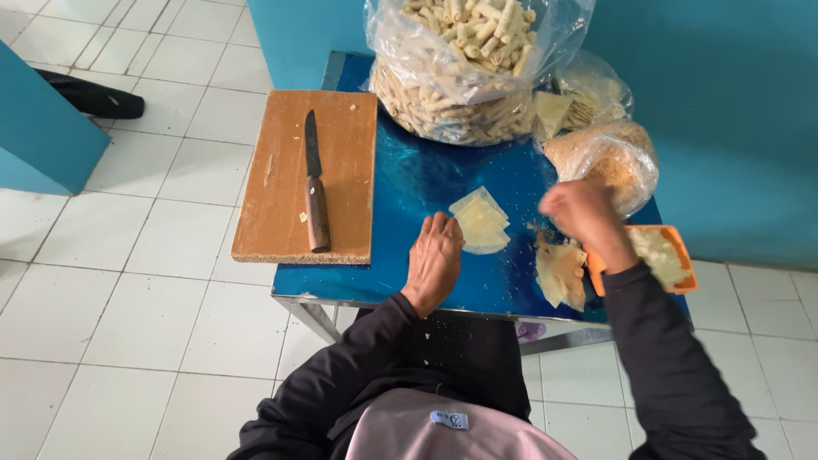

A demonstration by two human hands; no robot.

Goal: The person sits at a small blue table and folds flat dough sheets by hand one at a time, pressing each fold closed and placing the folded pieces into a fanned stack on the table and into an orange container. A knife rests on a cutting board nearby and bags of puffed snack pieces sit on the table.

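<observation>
My left hand (pixel 434 257) lies flat, palm down, on the blue table (pixel 426 175), fingertips touching a small stack of pale square wrappers (pixel 481 220). My right hand (pixel 579 210) is raised and blurred above a second heap of wrappers with crumbs (pixel 561 273), its fingers bunched; whether it pinches anything I cannot tell. An orange container of pale filling (pixel 661 254) sits just right of that wrist.
A wooden cutting board (pixel 281 192) with a wooden-handled knife (pixel 315 187) overhangs the table's left side. Large clear bags of rolled snacks (pixel 464 64) and a bag of crumbs (pixel 609 153) crowd the back. A dark shoe (pixel 94 98) rests on the tiled floor.
</observation>
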